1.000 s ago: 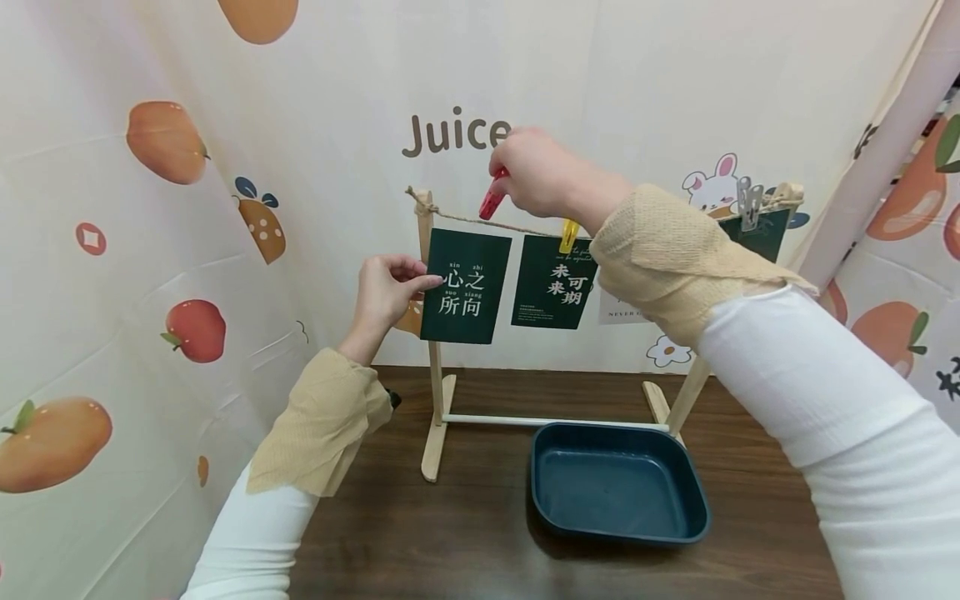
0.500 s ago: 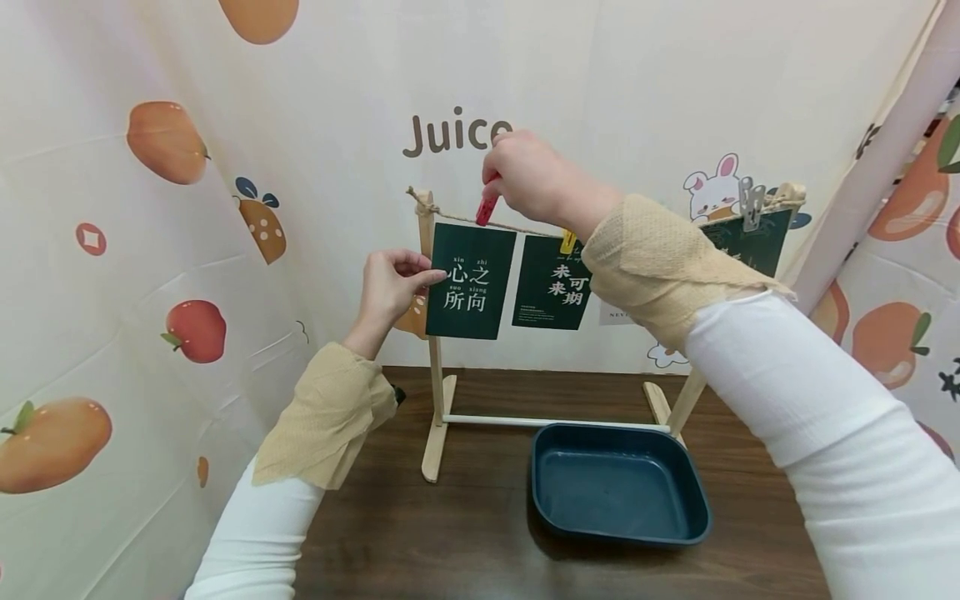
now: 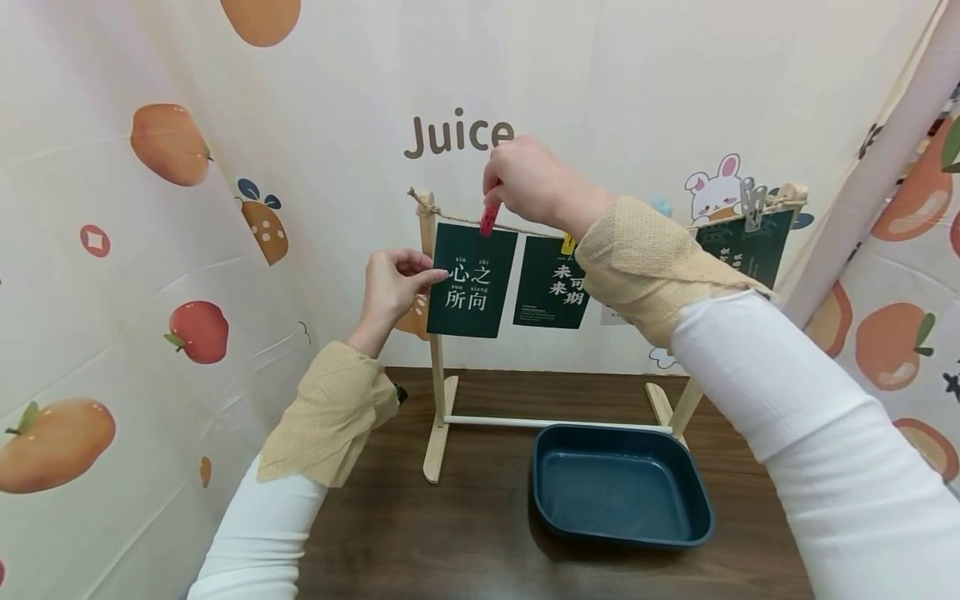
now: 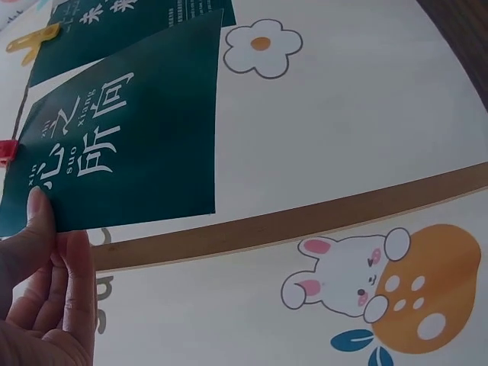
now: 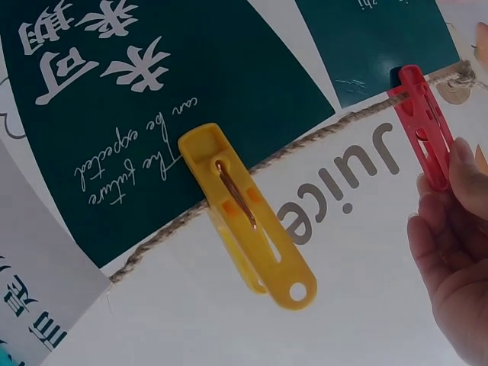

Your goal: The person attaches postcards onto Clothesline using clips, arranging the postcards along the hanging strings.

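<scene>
My left hand [image 3: 393, 287] pinches the left edge of a dark green card [image 3: 476, 312] with white lettering, held up against the twine line [image 5: 335, 126]. Above it, my right hand [image 3: 528, 183] pinches a red clothespin [image 5: 425, 126] by its handles. The clothespin's tip sits over the twine and the card's top edge. Just to the right, a second green card [image 3: 551, 292] hangs from the twine under a yellow clothespin [image 5: 248, 221]. A pale card [image 5: 30, 252] beyond it is mostly hidden behind my right sleeve in the head view.
A wooden stand [image 3: 437, 392] bears the twine. Farther right hangs another green card [image 3: 757, 250] with grey clothespins [image 3: 752, 204]. In front, a dark blue basin [image 3: 622, 537] stands on the brown table [image 3: 420, 533]. A printed curtain [image 3: 337, 100] is behind.
The red clothespin has come down from above the twine onto the card's top edge. My left hand has shifted the card slightly up and right.
</scene>
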A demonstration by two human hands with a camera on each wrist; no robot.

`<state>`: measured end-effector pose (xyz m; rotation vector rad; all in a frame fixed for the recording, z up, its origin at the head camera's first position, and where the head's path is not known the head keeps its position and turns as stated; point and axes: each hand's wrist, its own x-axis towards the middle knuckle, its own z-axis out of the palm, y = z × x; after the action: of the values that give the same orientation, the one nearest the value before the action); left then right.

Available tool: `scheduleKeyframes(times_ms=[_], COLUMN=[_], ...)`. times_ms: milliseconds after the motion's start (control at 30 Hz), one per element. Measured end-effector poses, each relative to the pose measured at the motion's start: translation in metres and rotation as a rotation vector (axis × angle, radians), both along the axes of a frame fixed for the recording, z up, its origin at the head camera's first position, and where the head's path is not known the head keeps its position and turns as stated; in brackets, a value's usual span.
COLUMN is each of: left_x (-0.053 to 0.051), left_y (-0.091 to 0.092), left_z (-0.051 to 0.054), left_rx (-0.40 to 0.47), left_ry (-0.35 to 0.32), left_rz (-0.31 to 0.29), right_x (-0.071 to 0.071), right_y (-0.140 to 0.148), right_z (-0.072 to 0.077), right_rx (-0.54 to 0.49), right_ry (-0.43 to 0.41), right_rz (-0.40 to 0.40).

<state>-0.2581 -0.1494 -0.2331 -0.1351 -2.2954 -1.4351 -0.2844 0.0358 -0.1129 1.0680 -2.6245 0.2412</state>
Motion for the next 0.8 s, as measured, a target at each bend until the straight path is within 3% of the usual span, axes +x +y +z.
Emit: scheduleKeyframes(times_ms=[800], left_x=[-0.0054], left_y=[-0.0008], left_z=[-0.0012], left_rx=[0.002], left_ry=[0.011], left_rz=[0.014], right_x=[0.0011], right_y=[-0.0021], right_z=[-0.0031], right_rx=[0.054], right_ry=[-0.075], right_rz=[0.007])
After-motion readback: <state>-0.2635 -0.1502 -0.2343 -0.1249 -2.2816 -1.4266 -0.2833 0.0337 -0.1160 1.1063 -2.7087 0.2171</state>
